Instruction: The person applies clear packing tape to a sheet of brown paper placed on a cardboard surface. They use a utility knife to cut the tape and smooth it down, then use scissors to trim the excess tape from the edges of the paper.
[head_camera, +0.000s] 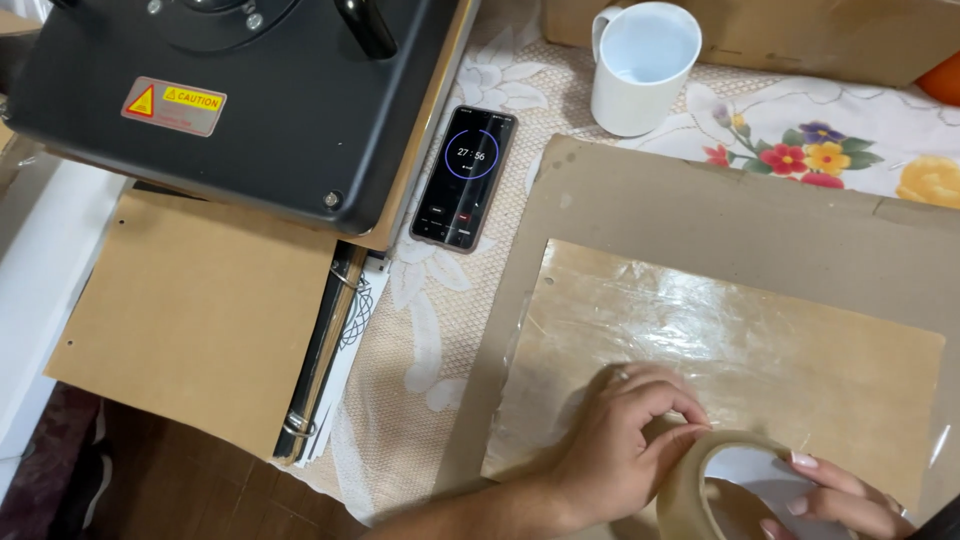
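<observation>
My left hand (625, 440) pinches the top edge of a roll of tan tape (705, 480) near the bottom of the view. My right hand (835, 495) grips the same roll from its right side, fingers curled around the rim. Both hands hover over a brown sheet covered with clear plastic film (740, 350), which lies on a larger grey-brown cardboard (700, 200). A ring shows on my left hand.
A black heat press (230, 100) stands at top left over a brown board (200, 310) and a ring binder (325, 350). A phone showing a timer (465, 178) lies beside it. A white mug (642, 65) stands on the flowered tablecloth (800, 130).
</observation>
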